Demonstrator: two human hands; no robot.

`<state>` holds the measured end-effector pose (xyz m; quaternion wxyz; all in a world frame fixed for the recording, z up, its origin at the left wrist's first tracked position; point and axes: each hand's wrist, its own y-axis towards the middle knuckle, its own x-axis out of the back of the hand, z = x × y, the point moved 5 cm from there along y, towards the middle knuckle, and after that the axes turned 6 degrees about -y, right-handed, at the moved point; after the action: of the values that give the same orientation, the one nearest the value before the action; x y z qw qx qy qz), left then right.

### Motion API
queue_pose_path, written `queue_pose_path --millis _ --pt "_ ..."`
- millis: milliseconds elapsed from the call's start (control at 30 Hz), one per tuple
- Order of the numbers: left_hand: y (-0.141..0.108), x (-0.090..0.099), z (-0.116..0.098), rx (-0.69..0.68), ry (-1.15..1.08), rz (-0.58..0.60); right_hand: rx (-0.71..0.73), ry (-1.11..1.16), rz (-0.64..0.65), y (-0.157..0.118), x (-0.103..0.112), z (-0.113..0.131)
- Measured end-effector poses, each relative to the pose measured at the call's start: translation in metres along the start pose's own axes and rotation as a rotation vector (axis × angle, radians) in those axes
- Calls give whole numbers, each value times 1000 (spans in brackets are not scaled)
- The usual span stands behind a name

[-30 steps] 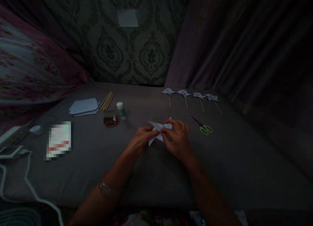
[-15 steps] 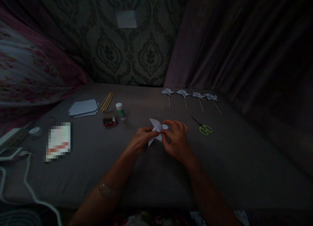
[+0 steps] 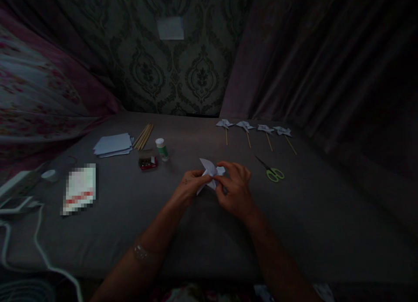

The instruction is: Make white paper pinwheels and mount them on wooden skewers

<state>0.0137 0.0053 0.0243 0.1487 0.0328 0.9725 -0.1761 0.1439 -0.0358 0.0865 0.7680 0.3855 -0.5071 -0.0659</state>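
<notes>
A white paper pinwheel with no stick showing is held up between my hands, above the grey cloth. My left hand pinches it from the left, thumb at its middle. From the right, my right hand is closed on it, with thumb and index finger at the centre. Whether a pin sits between those fingertips is too small to tell. Left of my hands stand a small open red box of metal pins and a glue stick with a white cap.
Several finished pinwheels on sticks lie at the back right, with green-handled scissors nearer. A paper stack and a bundle of wooden sticks lie at the back left. A power strip and white cable occupy the left edge.
My right index finger has straightened and moved slightly left at the pinwheel's centre. Both hands keep hold of the paper. The whole view has shifted a little.
</notes>
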Motion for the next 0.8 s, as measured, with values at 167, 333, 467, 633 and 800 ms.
queue_pose_path --millis 167,333,467,633,800 --pt "-2 -1 -2 -17 26 -27 -28 28 -18 0 0 0" --pt "-1 0 -2 -32 38 -33 -39 34 -39 -1 2 1" --pt "-1 0 -3 -61 34 -26 -50 31 -53 -1 2 1" --pt "-4 -5 -7 -53 -27 5 -106 122 -92 1 9 0" --pt "-8 -8 -8 -3 -121 -4 -351 335 -241 0 17 -21"
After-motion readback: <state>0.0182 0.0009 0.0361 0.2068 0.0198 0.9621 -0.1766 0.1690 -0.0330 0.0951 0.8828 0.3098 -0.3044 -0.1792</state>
